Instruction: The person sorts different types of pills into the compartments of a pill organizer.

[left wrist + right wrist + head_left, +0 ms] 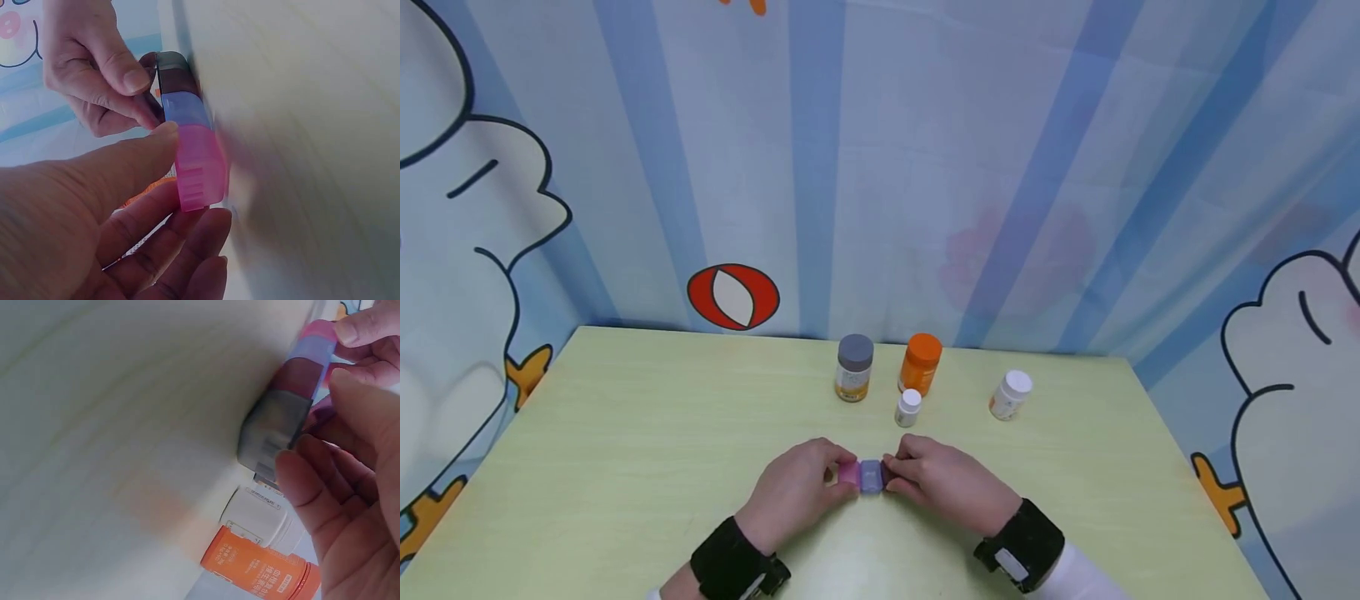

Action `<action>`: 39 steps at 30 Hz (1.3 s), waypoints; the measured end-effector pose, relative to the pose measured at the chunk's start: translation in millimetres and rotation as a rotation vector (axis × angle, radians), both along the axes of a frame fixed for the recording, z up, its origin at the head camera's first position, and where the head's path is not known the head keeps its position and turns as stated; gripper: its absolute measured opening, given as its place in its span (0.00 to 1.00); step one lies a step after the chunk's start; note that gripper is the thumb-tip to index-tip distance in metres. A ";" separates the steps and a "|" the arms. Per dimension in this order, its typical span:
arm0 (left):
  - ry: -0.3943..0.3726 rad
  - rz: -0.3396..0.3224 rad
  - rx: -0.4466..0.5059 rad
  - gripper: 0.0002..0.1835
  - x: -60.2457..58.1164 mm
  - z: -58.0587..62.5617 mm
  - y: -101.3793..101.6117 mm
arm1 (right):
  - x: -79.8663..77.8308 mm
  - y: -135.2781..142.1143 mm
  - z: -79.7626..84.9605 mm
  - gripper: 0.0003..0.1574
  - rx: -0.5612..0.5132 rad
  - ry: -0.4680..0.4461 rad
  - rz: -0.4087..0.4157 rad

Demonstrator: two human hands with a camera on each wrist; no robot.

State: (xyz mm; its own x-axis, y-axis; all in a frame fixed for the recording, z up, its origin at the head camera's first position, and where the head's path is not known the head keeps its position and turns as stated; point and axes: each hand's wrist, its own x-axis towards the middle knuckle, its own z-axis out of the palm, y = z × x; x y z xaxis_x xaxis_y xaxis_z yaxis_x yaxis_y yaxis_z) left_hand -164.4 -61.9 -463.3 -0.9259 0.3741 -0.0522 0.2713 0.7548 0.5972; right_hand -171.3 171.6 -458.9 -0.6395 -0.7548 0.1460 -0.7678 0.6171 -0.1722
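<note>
Left hand [805, 479], head view: pinching the pink end of the coloured case [871, 477], closed down to its width.
Right hand [943, 479], head view: pinching near the dark end, thumb and fingers drawn close together.
Coloured case, head view: held between both grips, above the pale table [625, 467] or on it.
Bottles, head view: beyond the grips, with the grey-lidded bottle [853, 379], orange bottle [921, 365] and small white bottle [907, 408] near one another; larger white bottle [1010, 395] apart, off past the right hand.
Black wristbands [1026, 546], head view: strapped on behind both hands.
Pink section [201, 169], left wrist view: gripped with thumb on one side, fingers curled under the end.
Blue section [184, 109], left wrist view: just past the left thumb tip.
Dark flap [322, 411], right wrist view: beside the right fingers, perhaps a raised lid, too shadowed to be sure.
Grey section [275, 431], right wrist view: at the right fingertips, next to the dark red section [297, 376].
</note>
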 end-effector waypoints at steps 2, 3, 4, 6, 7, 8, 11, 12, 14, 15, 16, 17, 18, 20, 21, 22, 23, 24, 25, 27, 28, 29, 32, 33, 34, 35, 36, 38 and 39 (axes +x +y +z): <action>0.007 0.001 -0.003 0.19 0.2 0.1 -0.3 | -0.6 0.2 0.8 0.20 -0.005 -0.021 -0.015; 0.009 0.001 -0.005 0.19 0.2 0.0 -0.4 | -1.2 0.0 1.1 0.19 -0.005 -0.034 -0.025; 0.009 0.001 -0.006 0.19 0.1 0.0 -0.5 | -2.1 0.1 0.7 0.18 -0.009 -0.050 -0.041; 0.003 0.001 -0.006 0.19 -0.3 0.0 -0.4 | -4.2 -0.7 0.0 0.15 -0.026 -0.086 -0.091; -0.002 0.002 -0.005 0.19 -0.5 0.0 -0.2 | -5.5 -1.3 -0.8 0.14 -0.046 -0.110 -0.124; -0.006 0.002 -0.004 0.19 -0.7 -0.1 0.1 | -6.9 -1.9 -1.8 0.13 -0.068 -0.133 -0.162; -0.021 0.002 0.002 0.19 -1.0 -0.2 0.7 | -12.1 -5.2 -6.1 0.10 -0.148 -0.191 -0.280; -0.024 0.002 0.004 0.19 -1.0 -0.3 0.9 | -13.6 -6.5 -7.5 0.10 -0.178 -0.209 -0.320; -0.028 -0.001 0.007 0.19 -0.9 -0.3 1.3 | -16.4 -8.5 -10.1 0.08 -0.211 -0.216 -0.382; -0.029 -0.002 0.008 0.19 -0.9 -0.1 1.5 | -17.5 -9.4 -11.2 0.08 -0.218 -0.213 -0.406; -0.029 -0.003 0.008 0.19 -1.0 0.0 1.6 | -18.3 -10.1 -11.9 0.09 -0.222 -0.210 -0.428; -0.029 -0.002 0.006 0.20 -1.1 0.2 1.5 | -18.9 -10.7 -12.3 0.09 -0.226 -0.211 -0.447; -0.026 -0.002 0.004 0.20 -1.2 0.3 1.5 | -19.4 -11.3 -12.4 0.10 -0.227 -0.213 -0.461; -0.023 -0.002 0.001 0.20 -1.4 0.6 1.2 | -19.9 -12.4 -12.1 0.11 -0.221 -0.225 -0.482; -0.021 -0.002 -0.002 0.20 -1.4 0.7 1.0 | -20.1 -13.0 -11.8 0.11 -0.217 -0.238 -0.487; -0.021 -0.002 -0.003 0.20 -1.5 0.7 0.7 | -20.1 -13.6 -11.4 0.11 -0.212 -0.251 -0.491; -0.022 -0.002 -0.004 0.20 -1.5 0.7 0.4 | -20.1 -14.2 -11.1 0.11 -0.205 -0.260 -0.493; -0.022 -0.002 -0.004 0.20 -1.4 0.7 0.1 | -20.1 -15.0 -10.8 0.11 -0.197 -0.270 -0.493; -0.023 -0.002 -0.004 0.20 -1.4 0.8 0.2 | -19.9 -15.2 -10.1 0.10 -0.192 -0.275 -0.494; -0.026 0.001 -0.007 0.20 -1.4 1.0 0.2 | -19.4 -15.4 -9.1 0.09 -0.185 -0.280 -0.489; -0.028 0.002 -0.008 0.20 -1.3 1.1 0.2 | -19.1 -15.1 -8.7 0.09 -0.182 -0.281 -0.488; -0.029 0.002 -0.010 0.20 -1.2 1.2 0.3 | -18.8 -14.6 -8.2 0.08 -0.182 -0.282 -0.487; -0.030 0.000 -0.012 0.20 -0.8 1.3 0.4 | -18.4 -11.0 -5.8 0.06 -0.203 -0.266 -0.494; -0.027 -0.001 -0.011 0.20 -0.6 1.4 0.5 | -18.6 -9.2 -4.4 0.06 -0.214 -0.254 -0.501; -0.025 -0.002 -0.010 0.19 -0.4 1.5 0.5 | -18.9 -7.0 -3.0 0.06 -0.227 -0.236 -0.509; -0.022 -0.002 -0.009 0.19 -0.3 1.5 0.6 | -19.7 -4.9 -1.3 0.05 -0.244 -0.212 -0.517; -0.018 -0.003 -0.008 0.19 -0.2 1.6 0.6 | -20.8 -2.8 0.4 0.05 -0.262 -0.182 -0.524; -0.013 -0.004 -0.006 0.19 0.0 1.8 0.7 | -23.9 1.4 3.0 0.06 -0.291 -0.118 -0.540; -0.012 -0.005 -0.006 0.19 0.0 1.8 0.8 | -25.7 3.2 4.0 0.07 -0.302 -0.094 -0.546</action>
